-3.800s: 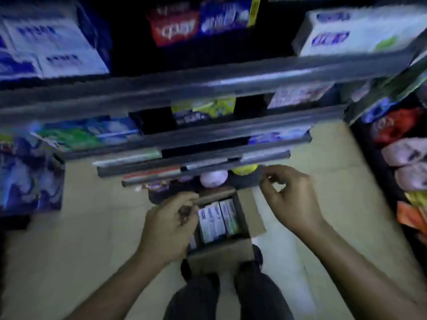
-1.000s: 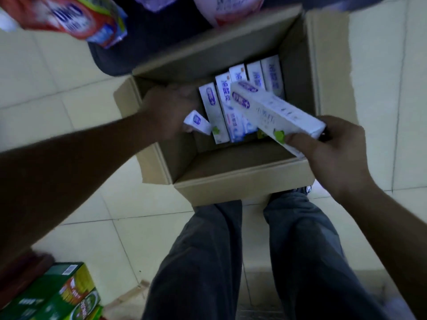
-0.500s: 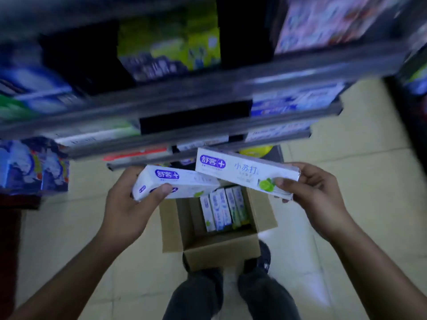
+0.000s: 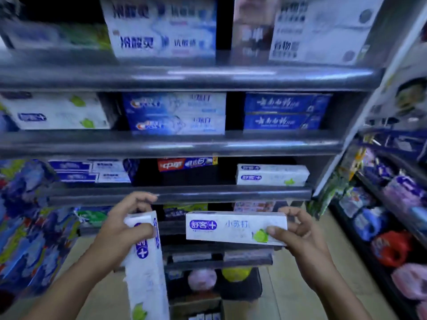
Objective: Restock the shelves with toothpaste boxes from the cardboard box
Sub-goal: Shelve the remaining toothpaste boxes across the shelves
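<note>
Head view: right hand (image 4: 302, 239) holds toothpaste box (image 4: 231, 227) below shelf edge (image 4: 208, 194); dark gap (image 4: 194, 179) above.

**One wide-angle head view, close in on the shelves**

The camera sits at the person's head and looks forward and slightly down at the shelving (image 4: 184, 144). Its rails cross the frame from the top edge to lower centre, bowed by the lens and shorter towards the bottom. The forearms enter from the two bottom corners. Nearest the lens, in the lower middle, the left hand (image 4: 120, 229) grips an upright toothpaste box (image 4: 147, 273) and the right hand (image 4: 300, 236) grips a level toothpaste box (image 4: 231, 227). The cardboard box (image 4: 196, 306) shows only as a sliver at the bottom edge. A side rack (image 4: 392, 204) runs down the right edge. The top shelves are blurred.
</note>
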Available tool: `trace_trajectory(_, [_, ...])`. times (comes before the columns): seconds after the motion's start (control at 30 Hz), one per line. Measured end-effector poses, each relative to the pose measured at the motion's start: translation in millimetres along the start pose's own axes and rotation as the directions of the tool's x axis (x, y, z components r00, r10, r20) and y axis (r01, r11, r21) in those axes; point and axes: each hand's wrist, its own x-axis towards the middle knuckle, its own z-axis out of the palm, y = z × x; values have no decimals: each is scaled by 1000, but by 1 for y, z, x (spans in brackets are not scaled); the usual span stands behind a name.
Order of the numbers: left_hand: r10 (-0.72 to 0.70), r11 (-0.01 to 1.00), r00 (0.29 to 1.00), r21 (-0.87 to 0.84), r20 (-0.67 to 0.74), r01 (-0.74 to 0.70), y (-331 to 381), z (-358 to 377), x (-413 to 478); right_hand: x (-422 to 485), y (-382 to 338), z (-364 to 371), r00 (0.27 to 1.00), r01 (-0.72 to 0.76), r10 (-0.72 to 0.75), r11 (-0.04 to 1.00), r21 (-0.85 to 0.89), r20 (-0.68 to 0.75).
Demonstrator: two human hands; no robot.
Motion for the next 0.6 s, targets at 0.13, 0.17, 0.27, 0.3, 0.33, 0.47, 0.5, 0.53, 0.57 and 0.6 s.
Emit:
trace_trajectory(0.13, [-54,998,990,32,133,50,37,14,-1,10,-23,-14,996,72,-73,997,-11,-44])
trace_trajectory(0.17, [-72,997,986,35,152,67,43,20,0,12,-27,-18,995,84,-84,996,-8,-53])
trace_trajectory(0.27, [-96,995,973,8,209,96,58,49,5,20,-34,-32,992,108,-108,994,-1,-59])
trace_trajectory(0.3, [-93,995,969,-1,230,95,61,60,6,22,-36,-37,993,104,-104,995,3,-54])
trace_trajectory(0.33, [-91,995,965,-9,247,96,63,70,7,23,-39,-42,994,101,-100,995,6,-51])
trace_trajectory(0.47, [-129,990,962,-31,241,140,63,107,14,28,-43,-63,980,157,-157,988,-13,-118])
trace_trajectory(0.5, [-143,987,963,-37,227,156,63,117,17,31,-42,-67,970,179,-184,983,-46,-161])
trace_trajectory(0.53, [-150,986,966,-43,210,163,62,126,21,35,-41,-70,955,199,-210,977,-75,-208])
trace_trajectory(0.57, [-148,986,970,-48,192,160,62,136,26,39,-39,-72,942,220,-236,971,-93,-239])
trace_trajectory(0.6, [-143,986,974,-55,177,155,62,144,31,44,-37,-74,933,235,-256,966,-110,-253])
